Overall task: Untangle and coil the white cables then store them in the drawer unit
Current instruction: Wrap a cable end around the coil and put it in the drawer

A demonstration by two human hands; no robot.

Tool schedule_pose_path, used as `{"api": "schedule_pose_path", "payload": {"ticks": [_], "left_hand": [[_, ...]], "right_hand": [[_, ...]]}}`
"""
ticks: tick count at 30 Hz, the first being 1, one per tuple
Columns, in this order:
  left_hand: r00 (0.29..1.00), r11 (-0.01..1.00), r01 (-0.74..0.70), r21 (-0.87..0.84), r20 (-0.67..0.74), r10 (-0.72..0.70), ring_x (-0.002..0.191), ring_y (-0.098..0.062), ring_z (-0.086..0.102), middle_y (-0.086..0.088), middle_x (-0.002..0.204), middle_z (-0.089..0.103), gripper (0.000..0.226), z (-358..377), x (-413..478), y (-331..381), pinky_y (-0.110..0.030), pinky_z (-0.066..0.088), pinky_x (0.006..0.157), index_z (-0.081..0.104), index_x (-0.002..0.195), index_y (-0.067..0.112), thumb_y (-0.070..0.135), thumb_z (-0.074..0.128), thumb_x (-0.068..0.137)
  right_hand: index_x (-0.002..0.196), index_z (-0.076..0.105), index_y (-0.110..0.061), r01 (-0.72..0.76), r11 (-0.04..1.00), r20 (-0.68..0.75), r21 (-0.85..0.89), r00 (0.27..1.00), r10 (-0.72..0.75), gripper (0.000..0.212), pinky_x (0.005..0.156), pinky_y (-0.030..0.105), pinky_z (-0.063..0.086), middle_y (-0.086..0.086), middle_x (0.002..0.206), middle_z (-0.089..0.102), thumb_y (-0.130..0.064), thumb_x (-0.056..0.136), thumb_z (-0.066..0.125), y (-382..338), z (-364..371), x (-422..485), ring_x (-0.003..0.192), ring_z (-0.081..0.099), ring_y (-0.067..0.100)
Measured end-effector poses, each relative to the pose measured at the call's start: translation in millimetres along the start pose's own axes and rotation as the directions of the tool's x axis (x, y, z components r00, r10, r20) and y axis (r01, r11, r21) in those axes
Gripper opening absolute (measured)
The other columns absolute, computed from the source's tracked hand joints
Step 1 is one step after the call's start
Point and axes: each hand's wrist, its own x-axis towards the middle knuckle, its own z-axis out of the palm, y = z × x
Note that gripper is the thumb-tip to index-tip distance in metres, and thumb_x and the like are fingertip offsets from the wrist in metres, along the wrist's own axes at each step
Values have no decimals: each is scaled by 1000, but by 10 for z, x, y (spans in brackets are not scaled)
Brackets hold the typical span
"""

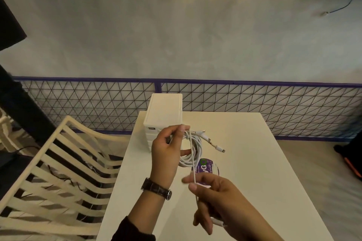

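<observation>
- A round purple disc [208, 165] on the table [254, 162] bears large white letters "VG", turned sideways, with a green ring next to them that may be an "O".
- The smaller white lines on the disc are too small to read; a cable [193, 162] crosses its left edge.
- A small dark label [151, 128] at the top front of the drawer unit [164, 107] carries pale lettering, illegible.

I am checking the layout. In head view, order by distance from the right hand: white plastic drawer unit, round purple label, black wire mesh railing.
1. Round purple label, on the white table just beyond the right hand.
2. White plastic drawer unit, at the table's far edge.
3. Black wire mesh railing, behind the table.
</observation>
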Motion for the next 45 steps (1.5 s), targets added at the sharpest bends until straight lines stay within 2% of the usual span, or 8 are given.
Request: {"api": "schedule_pose_path", "payload": {"ticks": [6,15,19,25,33,37,40,45], "left_hand": [[994,995,-61,80,99,53,83,0,61,-9,98,66,18,-20,-9,-35,-9,49,55,69,82,26,16,56,90],[985,1000,21,6,172,-22,76,8,63,-4,85,66,17,18,-50,25,-4,46,59,67,77,19,20,54,89],[990,999,19,47,137,-25,77,12,61,6,84,66,21,-38,-47,-2,-2,45,60,66,78,26,16,53,90],[994,999,50,-6,94,-49,74,8,62,11,79,69,21,-52,-37,8,-5,46,56,67,74,27,18,55,89],[994,999,22,24,110,-25,84,-16,67,-4,88,72,17,-14,-58,31,-27,54,73,71,81,26,23,56,88],[992,999,-15,40,125,10,80,1,64,-7,92,68,16,-14,-78,80,-7,47,59,69,82,23,15,57,88],[988,999,-31,40,152,24,82,1,62,-3,91,67,17,-8,-105,84,-7,47,65,68,79,28,15,59,87],[980,996,-86,31,185,79,85,-1,63,1,90,69,16,-24,-141,132,-8,46,71,69,81,27,32,54,81]], "right_hand": [[77,74,-16,294,783,59,-549,948,-314,5,78,15,45,-7,66,71,-18,80,71,-350,-17,-141,70,62,3],[75,70,-14,497,161,96,-853,453,-886,5,64,14,49,-13,72,65,-15,71,73,-583,-210,131,68,58,1],[76,66,-11,345,-8,174,-939,452,-875,11,61,36,56,-3,78,69,-9,72,76,-569,-258,106,70,64,21],[78,68,-7,411,-6,195,-912,420,-886,2,65,30,55,0,83,70,-9,78,69,-440,-244,143,74,66,17],[82,62,-13,300,-452,542,-840,510,-668,18,92,24,35,4,81,64,2,71,64,-227,-259,307,76,57,22],[78,54,-19,185,-340,387,-922,440,-810,13,91,31,30,-1,83,62,-8,74,61,-165,-171,382,89,51,21],[86,47,-20,91,-29,60,-995,355,-933,39,88,33,30,-2,100,51,-9,60,73,-222,-97,436,100,42,22],[105,27,-41,152,515,-293,-843,675,-678,64,79,35,50,-13,107,49,-38,59,72,-406,-68,437,95,55,16]]}}
